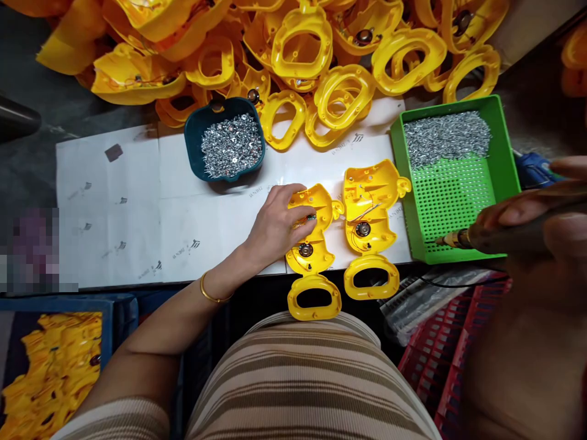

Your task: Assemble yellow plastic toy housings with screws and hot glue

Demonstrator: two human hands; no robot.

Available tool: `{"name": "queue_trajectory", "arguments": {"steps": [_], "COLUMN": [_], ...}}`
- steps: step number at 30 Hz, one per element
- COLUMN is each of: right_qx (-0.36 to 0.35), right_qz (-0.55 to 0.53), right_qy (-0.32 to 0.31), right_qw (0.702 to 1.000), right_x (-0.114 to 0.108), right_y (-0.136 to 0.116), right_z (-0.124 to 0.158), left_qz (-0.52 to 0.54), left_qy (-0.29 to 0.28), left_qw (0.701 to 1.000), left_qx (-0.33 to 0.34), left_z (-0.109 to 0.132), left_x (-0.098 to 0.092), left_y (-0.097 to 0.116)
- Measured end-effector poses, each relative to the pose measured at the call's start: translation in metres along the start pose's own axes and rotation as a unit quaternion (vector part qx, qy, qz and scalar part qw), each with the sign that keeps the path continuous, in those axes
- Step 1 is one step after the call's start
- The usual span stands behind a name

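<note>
My left hand (279, 225) is over a yellow plastic shell (316, 260), its thumb and fingers closed round a small green part inside it. A second yellow shell (373, 229), with a round speaker and thin wires, lies open just to the right. Yellow oval rings hang past the table's front edge below both shells. My right hand (536, 208) is wrapped round a dark power screwdriver (509, 231). Its tip points left, over the lower part of a green basket (502, 140) that holds many small screws.
A dark teal bin (192, 146) of small metal parts stands on the white tabletop (123, 214). Yellow shells and rings (302, 49) are heaped along the back. Blue crate (107, 330) at lower left; red crates (452, 360) at lower right.
</note>
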State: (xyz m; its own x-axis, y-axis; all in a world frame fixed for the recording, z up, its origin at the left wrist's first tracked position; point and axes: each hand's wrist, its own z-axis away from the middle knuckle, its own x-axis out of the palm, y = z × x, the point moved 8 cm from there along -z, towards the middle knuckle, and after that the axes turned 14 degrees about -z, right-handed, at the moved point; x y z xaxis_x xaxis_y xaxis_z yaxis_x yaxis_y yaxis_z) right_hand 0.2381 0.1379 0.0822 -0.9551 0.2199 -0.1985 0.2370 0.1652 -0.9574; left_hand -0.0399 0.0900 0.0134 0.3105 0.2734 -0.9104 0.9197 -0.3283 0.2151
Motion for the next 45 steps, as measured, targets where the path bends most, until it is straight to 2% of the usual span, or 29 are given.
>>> {"name": "queue_trajectory", "arguments": {"steps": [2, 5, 11, 16, 22, 24, 27, 29, 32, 34, 36, 39, 45], "right_qx": [-0.042, -0.092, -0.103, -0.06, -0.004, 0.015, 0.031, 0.012, -0.119, -0.2, -0.229, -0.227, -0.212], "right_qz": [-0.066, -0.077, 0.072, 0.214, 0.315, 0.315, 0.266, 0.202, 0.008, -0.123, -0.198, -0.231, -0.202], "right_qy": [0.015, 0.05, 0.165, 0.145, 0.104, 0.102, 0.125, 0.14, 0.162, 0.157, 0.134, 0.123, 0.14], "right_qw": [0.997, 0.992, 0.978, 0.964, 0.944, 0.944, 0.955, 0.969, 0.98, 0.959, 0.944, 0.938, 0.946], "right_x": [0.008, 0.012, -0.01, -0.004, 0.011, 0.013, 0.009, 0.008, 0.007, 0.007, 0.009, 0.01, 0.009], "right_y": [-0.019, -0.032, -0.008, 0.009, 0.024, 0.028, 0.035, 0.038, 0.035, 0.034, 0.037, 0.04, 0.043], "right_z": [-0.001, -0.005, -0.028, -0.044, -0.054, -0.054, -0.055, -0.058, -0.062, -0.064, -0.067, -0.07, -0.072], "left_qz": [-0.002, -0.009, 0.005, -0.001, -0.001, -0.005, -0.005, -0.006, -0.014, -0.017, -0.017, -0.022, -0.031], "left_qy": [0.001, 0.0, -0.021, -0.04, -0.054, -0.057, -0.058, -0.061, -0.078, -0.084, -0.082, -0.076, -0.073], "left_qw": [1.0, 1.0, 1.0, 0.999, 0.998, 0.998, 0.998, 0.998, 0.997, 0.996, 0.996, 0.997, 0.997], "left_qx": [0.012, 0.017, 0.011, 0.007, 0.01, 0.01, 0.003, 0.0, 0.002, 0.005, 0.008, 0.013, 0.016], "left_z": [0.0, 0.002, 0.007, 0.01, 0.011, 0.011, 0.011, 0.01, 0.01, 0.009, 0.008, 0.008, 0.007], "left_x": [-0.005, -0.009, 0.001, 0.004, 0.007, 0.007, 0.006, 0.005, 0.005, 0.005, 0.004, 0.004, 0.002], "left_y": [0.003, 0.005, 0.005, 0.004, 0.002, 0.002, 0.002, 0.003, 0.004, 0.005, 0.006, 0.006, 0.008]}}
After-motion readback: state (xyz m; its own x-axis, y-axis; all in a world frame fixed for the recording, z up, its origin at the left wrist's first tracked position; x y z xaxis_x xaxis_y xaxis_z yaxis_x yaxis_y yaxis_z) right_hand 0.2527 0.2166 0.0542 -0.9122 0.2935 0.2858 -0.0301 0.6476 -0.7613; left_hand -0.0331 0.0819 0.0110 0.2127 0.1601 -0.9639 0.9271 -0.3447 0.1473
